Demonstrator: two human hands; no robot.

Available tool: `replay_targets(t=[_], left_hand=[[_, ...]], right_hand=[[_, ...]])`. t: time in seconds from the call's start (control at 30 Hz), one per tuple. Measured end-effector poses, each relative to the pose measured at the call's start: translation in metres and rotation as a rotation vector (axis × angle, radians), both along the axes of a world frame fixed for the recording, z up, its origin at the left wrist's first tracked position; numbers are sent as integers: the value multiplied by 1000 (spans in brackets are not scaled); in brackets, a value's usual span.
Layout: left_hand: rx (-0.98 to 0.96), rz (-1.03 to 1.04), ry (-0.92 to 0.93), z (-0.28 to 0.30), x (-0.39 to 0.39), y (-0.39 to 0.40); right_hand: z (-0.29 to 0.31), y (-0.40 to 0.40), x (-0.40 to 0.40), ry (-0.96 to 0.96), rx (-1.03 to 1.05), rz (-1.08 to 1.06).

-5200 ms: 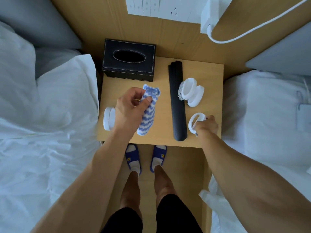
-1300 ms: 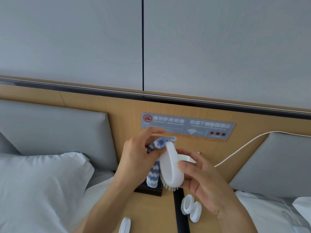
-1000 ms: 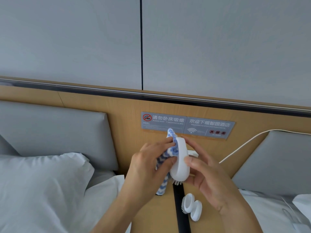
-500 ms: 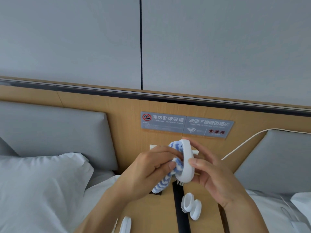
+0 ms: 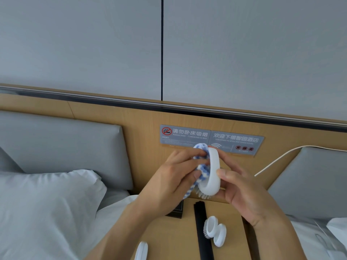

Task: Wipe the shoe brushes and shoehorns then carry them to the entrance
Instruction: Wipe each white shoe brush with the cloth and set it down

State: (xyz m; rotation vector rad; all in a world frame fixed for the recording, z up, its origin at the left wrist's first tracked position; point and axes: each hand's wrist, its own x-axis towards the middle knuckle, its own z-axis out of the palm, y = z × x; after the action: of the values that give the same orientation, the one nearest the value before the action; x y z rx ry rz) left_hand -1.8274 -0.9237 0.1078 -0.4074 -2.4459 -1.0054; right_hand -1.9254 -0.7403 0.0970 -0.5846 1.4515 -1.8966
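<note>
Probably a hotel bedroom: welcome sign (image 5: 235,141), pillow (image 5: 47,199), headboard (image 5: 142,128)

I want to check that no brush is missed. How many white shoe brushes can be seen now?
4. One is held in both hands; two lie together on the bedside table; one shows at the bottom edge. The arms may hide others.

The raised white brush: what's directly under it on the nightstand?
Under the white brush lies the black shoehorn's far end, with the black tissue box to its left, mostly covered by the left hand.
</note>
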Motion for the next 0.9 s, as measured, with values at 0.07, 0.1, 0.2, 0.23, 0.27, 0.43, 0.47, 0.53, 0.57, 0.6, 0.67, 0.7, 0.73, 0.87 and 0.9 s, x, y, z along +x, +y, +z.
replay_targets(t=[0.07, 0.1, 0.2, 0.23, 0.27, 0.43, 0.47, 0.53, 0.57, 0.6, 0.67, 0.7, 0.73, 0.87, 0.9], left_hand=[[-10, 8, -12, -2, 2, 4], [-3, -2, -29, -3, 2, 4], [-8, -45, -94, -5, 1, -2], [6, -69, -131, -5, 1, -4], [39, -98, -174, -5, 0, -7], [254, -207, -320, -7, 5, -10], [271, -215, -321, -8, 5, -10], [249, -210, -285, -11, 6, -8], [230, -189, -254, -14, 5, -5], [230, -150, -225, -16, 4, -1], [289, -55, -174, -22, 3, 6], [321, -17, -146, -26, 2, 9], [351, 13, -123, -28, 2, 12], [475, 93, -84, -35, -1, 15], [497, 101, -80, -35, -1, 16]], right_hand=[[2, 2, -1, 2, -7, -9], [2, 2, 0, -4, -9, -11], [-3, 3, 1, -46, -11, -14], [-5, 3, 2, -55, -7, -12], [-7, 2, 2, -64, -3, -9], [-12, 1, 0, -112, 6, -28], [-12, 1, 0, -113, 9, -30], [-12, -1, 0, -119, 14, -46], [-12, -2, 0, -123, 13, -62], [-12, -3, 0, -127, 9, -81], [-10, -5, 2, -129, 4, -119], [-9, -7, 3, -131, 2, -137], [-8, -9, 4, -129, -2, -151], [-6, -13, 10, -118, -3, -197], [-6, -15, 11, -117, -4, -211]])
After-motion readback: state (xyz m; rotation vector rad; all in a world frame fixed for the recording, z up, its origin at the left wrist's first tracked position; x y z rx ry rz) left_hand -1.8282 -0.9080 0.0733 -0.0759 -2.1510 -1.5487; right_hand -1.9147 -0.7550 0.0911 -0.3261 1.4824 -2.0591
